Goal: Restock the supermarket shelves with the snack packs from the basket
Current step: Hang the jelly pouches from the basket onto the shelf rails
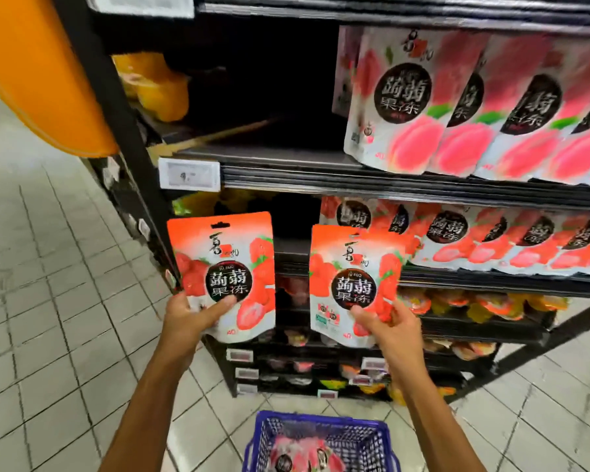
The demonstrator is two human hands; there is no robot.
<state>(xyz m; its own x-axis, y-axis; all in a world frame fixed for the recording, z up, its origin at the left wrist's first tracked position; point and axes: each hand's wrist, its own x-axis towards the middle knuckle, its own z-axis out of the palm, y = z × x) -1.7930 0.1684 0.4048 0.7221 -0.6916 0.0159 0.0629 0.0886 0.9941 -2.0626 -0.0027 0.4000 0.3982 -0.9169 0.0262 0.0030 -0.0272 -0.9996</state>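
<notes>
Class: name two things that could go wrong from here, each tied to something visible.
1. The left hand and right hand grip the left pack and right pack only near the bottom; either may slip.
2. The peach packs crowd the front of the upper shelf; a reaching arm might knock them down.

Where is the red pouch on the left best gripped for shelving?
At its lower part, from below, thumb across the front, as the left hand does. The red pouch is flat and upright, so a low pinch should leave its top free to enter the shelf.
</notes>
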